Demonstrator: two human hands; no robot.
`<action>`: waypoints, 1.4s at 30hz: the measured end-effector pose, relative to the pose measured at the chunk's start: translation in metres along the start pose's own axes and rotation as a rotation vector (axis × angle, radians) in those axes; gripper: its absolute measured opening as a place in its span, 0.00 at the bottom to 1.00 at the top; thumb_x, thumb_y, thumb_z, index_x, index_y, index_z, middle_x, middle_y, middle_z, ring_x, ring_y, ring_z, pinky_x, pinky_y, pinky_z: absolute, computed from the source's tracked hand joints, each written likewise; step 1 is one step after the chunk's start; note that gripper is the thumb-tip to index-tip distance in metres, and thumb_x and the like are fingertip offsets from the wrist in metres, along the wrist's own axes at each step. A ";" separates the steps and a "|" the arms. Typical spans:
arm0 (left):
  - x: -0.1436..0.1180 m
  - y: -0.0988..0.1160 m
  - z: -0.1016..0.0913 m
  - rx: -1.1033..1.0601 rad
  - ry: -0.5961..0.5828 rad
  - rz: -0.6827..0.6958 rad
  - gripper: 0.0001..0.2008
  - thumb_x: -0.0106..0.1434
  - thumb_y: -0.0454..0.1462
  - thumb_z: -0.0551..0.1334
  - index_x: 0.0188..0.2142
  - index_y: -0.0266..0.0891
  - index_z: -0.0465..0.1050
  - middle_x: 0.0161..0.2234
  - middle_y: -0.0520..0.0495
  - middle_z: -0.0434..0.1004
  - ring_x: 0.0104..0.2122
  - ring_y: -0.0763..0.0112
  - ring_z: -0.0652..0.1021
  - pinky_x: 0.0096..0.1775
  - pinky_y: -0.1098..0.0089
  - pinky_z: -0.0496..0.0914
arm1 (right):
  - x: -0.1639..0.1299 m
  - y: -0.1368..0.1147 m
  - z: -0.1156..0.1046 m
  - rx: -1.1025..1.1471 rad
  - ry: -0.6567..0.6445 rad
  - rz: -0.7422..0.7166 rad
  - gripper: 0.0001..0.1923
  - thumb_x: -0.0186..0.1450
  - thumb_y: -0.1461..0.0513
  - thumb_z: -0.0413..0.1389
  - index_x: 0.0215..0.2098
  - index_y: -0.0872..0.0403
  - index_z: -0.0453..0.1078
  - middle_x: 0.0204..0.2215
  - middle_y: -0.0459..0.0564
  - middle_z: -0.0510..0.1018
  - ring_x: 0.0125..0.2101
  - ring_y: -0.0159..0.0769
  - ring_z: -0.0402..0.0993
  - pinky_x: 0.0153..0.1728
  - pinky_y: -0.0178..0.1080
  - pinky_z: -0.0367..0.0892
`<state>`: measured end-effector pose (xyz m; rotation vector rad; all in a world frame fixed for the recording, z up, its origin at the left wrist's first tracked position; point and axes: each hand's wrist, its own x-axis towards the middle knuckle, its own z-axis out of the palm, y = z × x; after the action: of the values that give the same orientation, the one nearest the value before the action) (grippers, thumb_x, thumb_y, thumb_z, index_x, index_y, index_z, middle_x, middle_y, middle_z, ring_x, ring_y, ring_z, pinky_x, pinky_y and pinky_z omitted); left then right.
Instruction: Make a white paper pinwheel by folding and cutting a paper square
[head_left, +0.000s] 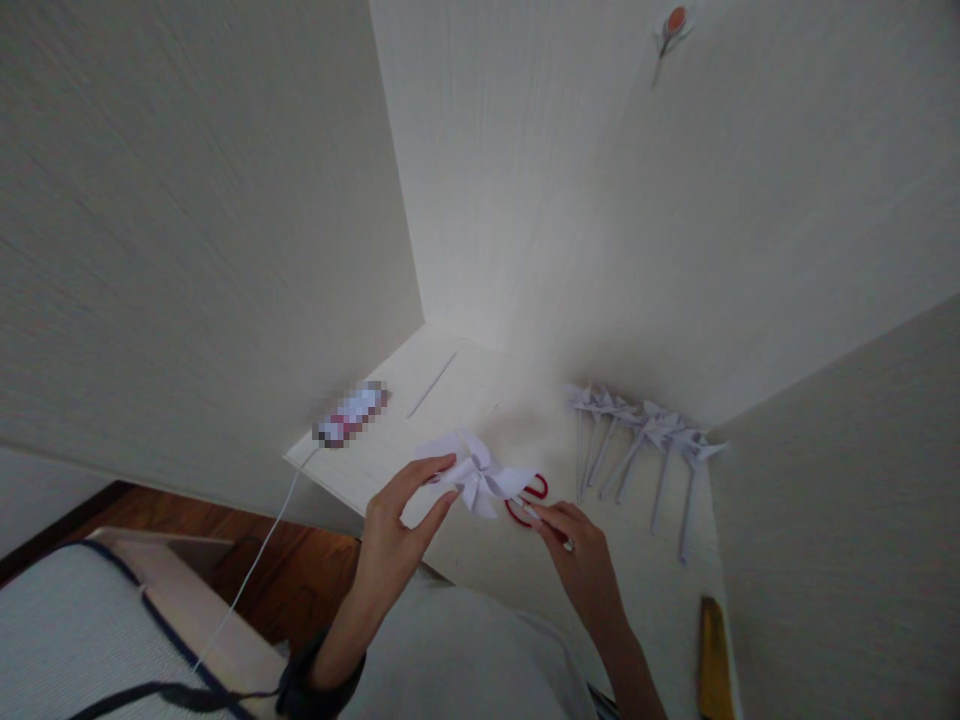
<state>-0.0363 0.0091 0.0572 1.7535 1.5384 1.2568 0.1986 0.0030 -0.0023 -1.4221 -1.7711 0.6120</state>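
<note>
My left hand (pixel 397 520) pinches the left side of a white folded paper pinwheel (pixel 472 472) held just above a white table (pixel 480 400). Fingertips of my right hand (pixel 574 545) grip the pinwheel's right blade. Red-handled scissors (pixel 529 500) lie on the table directly under the pinwheel, partly hidden by it and by my right fingers.
Several finished paper pinwheels on sticks (pixel 645 440) lie in a row at the right. A thin stick (pixel 433 384) and a blurred device (pixel 351 414) with a white cable (pixel 255 565) sit at the left. A yellow object (pixel 714 655) lies near the right edge. White walls enclose the table.
</note>
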 end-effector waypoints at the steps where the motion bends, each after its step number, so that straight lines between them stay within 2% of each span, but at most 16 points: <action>1: 0.000 0.001 0.000 0.008 0.004 0.006 0.13 0.63 0.37 0.64 0.48 0.41 0.76 0.46 0.44 0.81 0.45 0.63 0.79 0.48 0.63 0.74 | 0.000 0.000 0.000 -0.009 0.001 0.003 0.14 0.66 0.63 0.53 0.38 0.55 0.82 0.28 0.54 0.81 0.26 0.38 0.76 0.26 0.35 0.72; 6: 0.001 0.004 -0.001 0.014 0.041 0.072 0.11 0.64 0.37 0.63 0.47 0.44 0.76 0.52 0.43 0.77 0.53 0.59 0.75 0.56 0.56 0.68 | -0.001 0.003 0.000 -0.047 0.008 0.008 0.14 0.66 0.61 0.53 0.35 0.54 0.82 0.26 0.52 0.80 0.19 0.35 0.71 0.21 0.35 0.69; 11: 0.003 0.002 0.001 -0.023 0.070 0.018 0.03 0.61 0.39 0.65 0.36 0.44 0.77 0.51 0.43 0.75 0.55 0.57 0.73 0.57 0.54 0.66 | -0.002 0.002 0.000 -0.059 0.009 -0.003 0.13 0.67 0.60 0.53 0.34 0.53 0.81 0.26 0.52 0.80 0.19 0.35 0.71 0.21 0.35 0.68; 14: 0.004 0.001 0.003 -0.052 0.050 -0.008 0.04 0.59 0.39 0.67 0.33 0.43 0.77 0.53 0.42 0.74 0.57 0.55 0.71 0.57 0.53 0.67 | -0.002 0.000 0.000 -0.058 0.005 -0.010 0.12 0.67 0.60 0.54 0.34 0.53 0.80 0.27 0.52 0.80 0.20 0.35 0.72 0.21 0.35 0.69; 20: 0.001 -0.001 0.005 -0.049 0.032 -0.058 0.06 0.57 0.40 0.69 0.34 0.43 0.80 0.56 0.40 0.72 0.60 0.51 0.67 0.57 0.51 0.67 | -0.002 -0.002 0.002 -0.054 0.006 -0.027 0.12 0.67 0.60 0.53 0.33 0.53 0.79 0.29 0.53 0.81 0.23 0.37 0.75 0.23 0.36 0.71; 25: 0.001 -0.001 0.005 -0.076 0.006 -0.071 0.06 0.59 0.40 0.67 0.34 0.43 0.82 0.57 0.40 0.72 0.60 0.51 0.68 0.59 0.47 0.63 | -0.003 -0.003 0.003 -0.055 0.019 -0.058 0.11 0.67 0.61 0.54 0.33 0.52 0.79 0.29 0.53 0.81 0.28 0.39 0.78 0.28 0.37 0.74; 29: 0.001 0.000 0.005 -0.104 0.009 -0.072 0.05 0.59 0.39 0.67 0.33 0.43 0.83 0.58 0.41 0.73 0.60 0.52 0.69 0.62 0.49 0.60 | -0.003 -0.005 0.002 -0.052 0.028 -0.086 0.10 0.68 0.62 0.54 0.35 0.52 0.79 0.30 0.52 0.81 0.30 0.39 0.78 0.29 0.37 0.75; 42: -0.002 0.002 0.003 -0.136 0.034 -0.063 0.06 0.60 0.39 0.66 0.35 0.42 0.81 0.58 0.41 0.72 0.59 0.54 0.70 0.62 0.51 0.60 | -0.001 -0.010 0.001 -0.037 0.070 -0.159 0.10 0.68 0.62 0.54 0.35 0.53 0.77 0.29 0.52 0.80 0.31 0.39 0.79 0.32 0.38 0.75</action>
<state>-0.0323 0.0077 0.0569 1.5939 1.4788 1.3339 0.1922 -0.0009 0.0048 -1.2967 -1.8270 0.4429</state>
